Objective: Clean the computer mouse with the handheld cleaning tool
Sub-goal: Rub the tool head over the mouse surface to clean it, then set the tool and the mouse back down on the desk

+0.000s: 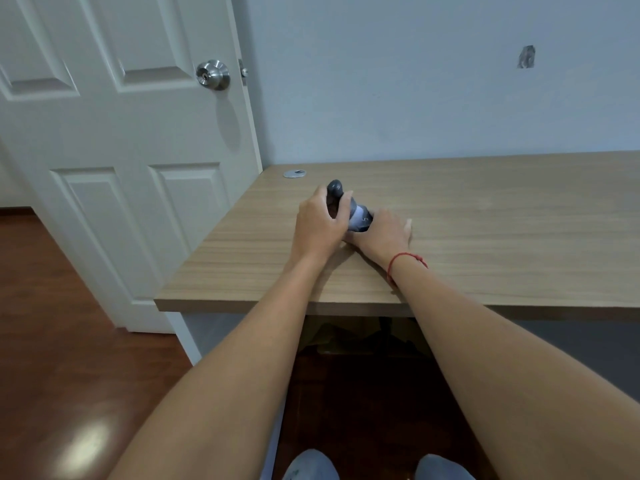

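Note:
The handheld cleaning tool [358, 218] has a dark grey rounded handle and a pale grey lower body. It stands tilted on the wooden desk [485, 216] near the left end. My left hand [317, 225] is wrapped around its handle. My right hand [384, 233] lies palm down on the desk just right of the tool's lower end, cupped over the computer mouse [370, 215]. Only a dark edge of the mouse shows at my fingertips; the rest is hidden under the hand. A red string bracelet sits on my right wrist.
A white panelled door [114, 140] with a steel knob stands left of the desk. A round metal cable grommet [294, 173] sits in the desk's far left corner. A pale wall runs behind, and a dark wooden floor lies below.

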Motion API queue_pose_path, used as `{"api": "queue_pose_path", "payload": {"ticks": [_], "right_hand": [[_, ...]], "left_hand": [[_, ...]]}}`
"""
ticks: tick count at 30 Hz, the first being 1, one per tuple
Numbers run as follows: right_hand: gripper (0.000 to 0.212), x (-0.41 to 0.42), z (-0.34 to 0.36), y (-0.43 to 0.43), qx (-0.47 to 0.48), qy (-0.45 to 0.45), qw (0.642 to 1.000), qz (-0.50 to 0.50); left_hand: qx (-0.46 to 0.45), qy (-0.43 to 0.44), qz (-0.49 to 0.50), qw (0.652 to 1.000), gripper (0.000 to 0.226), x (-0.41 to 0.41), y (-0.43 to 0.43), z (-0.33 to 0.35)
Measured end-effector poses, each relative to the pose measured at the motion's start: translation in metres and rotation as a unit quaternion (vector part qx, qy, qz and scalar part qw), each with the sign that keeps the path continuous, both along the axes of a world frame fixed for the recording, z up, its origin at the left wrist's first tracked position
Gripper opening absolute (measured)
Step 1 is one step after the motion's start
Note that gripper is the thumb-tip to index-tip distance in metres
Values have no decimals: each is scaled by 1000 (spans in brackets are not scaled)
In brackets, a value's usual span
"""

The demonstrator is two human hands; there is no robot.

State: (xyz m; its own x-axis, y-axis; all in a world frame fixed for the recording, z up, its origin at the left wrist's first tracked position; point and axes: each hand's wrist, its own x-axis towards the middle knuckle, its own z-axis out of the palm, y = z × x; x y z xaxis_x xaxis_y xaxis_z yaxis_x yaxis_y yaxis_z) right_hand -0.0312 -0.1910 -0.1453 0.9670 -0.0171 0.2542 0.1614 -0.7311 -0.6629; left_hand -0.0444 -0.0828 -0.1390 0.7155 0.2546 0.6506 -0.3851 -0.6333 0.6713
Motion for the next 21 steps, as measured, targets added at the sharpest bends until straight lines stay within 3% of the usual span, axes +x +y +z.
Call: {"api": "queue_pose_path", "payload": {"ticks": [2,9,14,17,21], "right_hand": [[24,3,-4,0,7,-6,1000,-4],[19,5,-4,1,-22,-18,999,19],[41,9,-10,3,-35,-25,999,15],[39,9,-9,2,-49,-31,998,25],[52,6,-8,2,-49,-33,998,21]], "left_hand": [[2,3,29,1000,29,2,2,-1],[11,-17,-16,1000,32,0,2,1],[10,-7,40,999,28,3,2,-2],[-15,-30,-1,999,32,1,1,-1],[30,4,40,999,23,4,4,-3]]}}
